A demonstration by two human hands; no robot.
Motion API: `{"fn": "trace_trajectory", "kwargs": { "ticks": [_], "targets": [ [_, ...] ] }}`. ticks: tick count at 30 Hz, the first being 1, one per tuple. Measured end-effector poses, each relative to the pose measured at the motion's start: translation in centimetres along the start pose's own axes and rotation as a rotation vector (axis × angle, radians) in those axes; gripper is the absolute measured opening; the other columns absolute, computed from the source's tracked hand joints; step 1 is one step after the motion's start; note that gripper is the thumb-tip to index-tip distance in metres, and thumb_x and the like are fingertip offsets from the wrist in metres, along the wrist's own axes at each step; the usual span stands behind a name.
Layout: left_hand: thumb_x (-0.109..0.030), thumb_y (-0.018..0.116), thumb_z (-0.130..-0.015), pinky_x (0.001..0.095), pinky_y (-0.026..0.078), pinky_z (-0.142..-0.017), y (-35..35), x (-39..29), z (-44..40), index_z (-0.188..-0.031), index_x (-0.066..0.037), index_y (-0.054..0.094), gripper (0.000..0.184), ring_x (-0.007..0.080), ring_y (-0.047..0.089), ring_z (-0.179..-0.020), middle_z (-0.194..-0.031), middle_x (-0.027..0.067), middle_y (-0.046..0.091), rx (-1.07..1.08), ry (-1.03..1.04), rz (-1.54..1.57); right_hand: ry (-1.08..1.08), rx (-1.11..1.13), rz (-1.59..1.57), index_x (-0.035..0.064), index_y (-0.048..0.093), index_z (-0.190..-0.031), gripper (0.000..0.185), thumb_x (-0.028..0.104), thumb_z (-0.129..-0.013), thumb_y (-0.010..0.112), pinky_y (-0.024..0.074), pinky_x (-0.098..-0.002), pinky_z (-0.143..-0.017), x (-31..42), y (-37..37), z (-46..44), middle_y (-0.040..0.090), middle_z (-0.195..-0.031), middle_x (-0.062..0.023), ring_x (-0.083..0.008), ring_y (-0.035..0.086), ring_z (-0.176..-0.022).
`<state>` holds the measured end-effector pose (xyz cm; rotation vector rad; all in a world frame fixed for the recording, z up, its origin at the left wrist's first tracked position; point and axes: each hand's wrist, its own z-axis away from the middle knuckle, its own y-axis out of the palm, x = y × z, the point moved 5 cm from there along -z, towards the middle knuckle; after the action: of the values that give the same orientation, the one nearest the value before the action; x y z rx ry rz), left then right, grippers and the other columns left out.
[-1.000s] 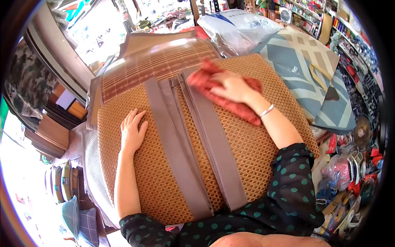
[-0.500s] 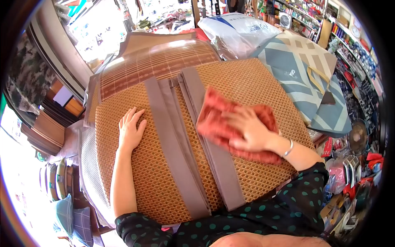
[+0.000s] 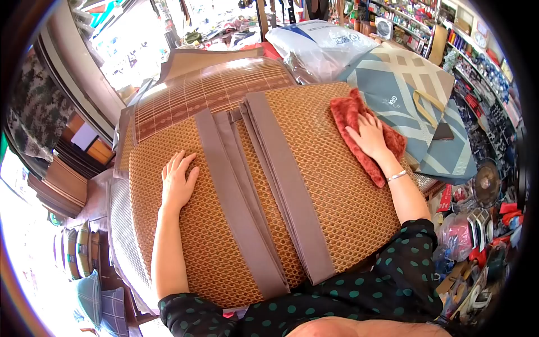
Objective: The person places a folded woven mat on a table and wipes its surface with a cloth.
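Observation:
A folded woven mat (image 3: pixel 337 163) in golden brown, edged with wide taupe fabric borders (image 3: pixel 283 163), lies in front of me. On its left part my left hand (image 3: pixel 178 178) rests flat with the fingers spread and nothing in it. A red plush cloth (image 3: pixel 348 121) is bunched under my right hand (image 3: pixel 369 137), near the mat's right edge. The palm presses down on the cloth, with the thumb apart from the fingers; some fingertips sink into its pile.
Behind lies a brown, glossy patterned mat (image 3: pixel 208 84), with a white plastic bag (image 3: pixel 320 42) at the back. A blue-grey and beige bag (image 3: pixel 404 101) borders the right side. Cushions (image 3: pixel 84 253) stand low at left; a fan (image 3: pixel 487 182) and assorted goods fill the right.
My right hand has swept the red cloth from near the middle borders to the mat's right edge, slightly away from me. The left hand stays in place.

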<state>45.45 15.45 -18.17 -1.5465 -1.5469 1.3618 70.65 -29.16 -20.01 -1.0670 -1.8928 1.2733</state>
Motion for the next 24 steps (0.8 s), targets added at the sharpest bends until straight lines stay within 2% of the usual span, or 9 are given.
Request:
{"fn": "trace_trajectory", "kwargs": {
  "ticks": [1, 5, 7, 11, 13, 17, 19, 21, 24],
  "targets": [
    [-0.032, 0.056, -0.096, 0.0472, 0.023, -0.115, 0.0, -0.1, -0.1, -0.134, -0.013, 0.056, 0.042, 0.0316, 0.034, -0.140, -0.146, 0.0151, 0.045, 0.004, 0.000, -0.004, -0.026, 0.071, 0.055, 0.0017, 0.048, -0.139, 0.064, 0.049, -0.097, 0.043, 0.0188, -0.0518, -0.115, 0.8, 0.0, 0.2, 0.046, -0.145, -0.0163, -0.0351, 0.033, -0.138],
    [-0.032, 0.056, -0.096, 0.0471, 0.023, -0.115, 0.2, 0.2, 0.0, -0.133, -0.013, 0.056, 0.042, 0.0317, 0.034, -0.140, -0.146, 0.0150, 0.046, 0.003, -0.008, -0.001, -0.294, 0.087, -0.381, 0.0033, 0.048, -0.138, 0.067, 0.048, -0.089, 0.055, 0.0222, -0.0555, -0.113, 9.2, -3.3, 5.0, 0.046, -0.145, -0.0165, -0.0388, 0.033, -0.138],
    [-0.032, 0.056, -0.096, 0.0470, 0.023, -0.115, 0.2, 0.1, -0.1, -0.133, -0.013, 0.056, 0.042, 0.0316, 0.034, -0.140, -0.146, 0.0149, 0.046, -0.007, 0.004, -0.003, -0.646, 0.171, -0.429, 0.0075, 0.049, -0.138, 0.068, 0.046, -0.084, 0.061, 0.0223, -0.0568, -0.113, 14.0, -5.4, 7.9, 0.046, -0.144, -0.0139, -0.0368, 0.034, -0.138],
    [-0.032, 0.057, -0.095, 0.0470, 0.023, -0.116, 0.0, -0.1, -0.1, -0.134, -0.013, 0.056, 0.042, 0.0313, 0.034, -0.140, -0.146, 0.0149, 0.045, 0.001, -0.007, -0.016, -1.043, 0.225, -0.503, 0.0159, 0.051, -0.139, 0.068, 0.048, -0.081, 0.068, 0.0251, -0.0581, -0.112, 18.6, -7.7, 12.1, 0.047, -0.145, -0.0089, -0.0339, 0.035, -0.138],
    [-0.032, 0.057, -0.095, 0.0468, 0.023, -0.116, -0.1, -0.3, 0.0, -0.134, -0.013, 0.056, 0.043, 0.0310, 0.034, -0.140, -0.146, 0.0149, 0.045, 0.003, -0.013, -0.007, -0.963, 0.206, -0.531, 0.0162, 0.056, -0.135, 0.062, 0.046, -0.082, 0.068, 0.0272, -0.0588, -0.111, 17.7, -7.0, 10.4, 0.048, -0.143, -0.0089, -0.0340, 0.038, -0.135],
    [-0.032, 0.056, -0.096, 0.0468, 0.022, -0.116, 0.0, -0.2, -0.1, -0.134, -0.013, 0.056, 0.043, 0.0308, 0.033, -0.141, -0.147, 0.0147, 0.045, 0.002, -0.006, -0.006, -0.547, 0.170, -0.546, 0.0132, 0.054, -0.135, 0.061, 0.043, -0.083, 0.066, 0.0259, -0.0550, -0.113, 10.6, -4.5, 3.7, 0.050, -0.142, -0.0131, -0.0364, 0.033, -0.139],
    [-0.032, 0.056, -0.096, 0.0468, 0.022, -0.116, 0.1, 0.1, 0.0, -0.134, -0.013, 0.056, 0.042, 0.0306, 0.033, -0.141, -0.147, 0.0147, 0.045, 0.000, -0.012, -0.003, -0.153, 0.056, -0.347, 0.0077, 0.052, -0.136, 0.058, 0.043, -0.090, 0.057, 0.0220, -0.0512, -0.115, 4.8, -2.1, 1.4, 0.049, -0.142, -0.0152, -0.0360, 0.033, -0.139],
    [-0.032, 0.056, -0.096, 0.0468, 0.021, -0.116, 0.0, 0.0, 0.0, -0.134, -0.013, 0.056, 0.043, 0.0305, 0.033, -0.141, -0.147, 0.0148, 0.045, 0.001, -0.013, -0.003, -0.017, -0.052, 0.010, 0.0025, 0.053, -0.133, 0.058, 0.047, -0.095, 0.048, 0.0195, -0.0500, -0.115, 0.8, -1.0, 0.1, 0.049, -0.143, -0.0135, -0.0335, 0.035, -0.138],
    [-0.032, 0.056, -0.096, 0.0469, 0.021, -0.116, -0.2, -0.3, 0.0, -0.135, -0.014, 0.056, 0.043, 0.0306, 0.033, -0.141, -0.147, 0.0148, 0.044, 0.013, -0.017, -0.001, -0.044, 0.056, 0.043, -0.0017, 0.049, -0.137, 0.066, 0.050, -0.097, 0.044, 0.0158, -0.0507, -0.116, 1.4, -0.8, 0.7, 0.046, -0.146, -0.0150, -0.0333, 0.031, -0.141]
  ]
}}
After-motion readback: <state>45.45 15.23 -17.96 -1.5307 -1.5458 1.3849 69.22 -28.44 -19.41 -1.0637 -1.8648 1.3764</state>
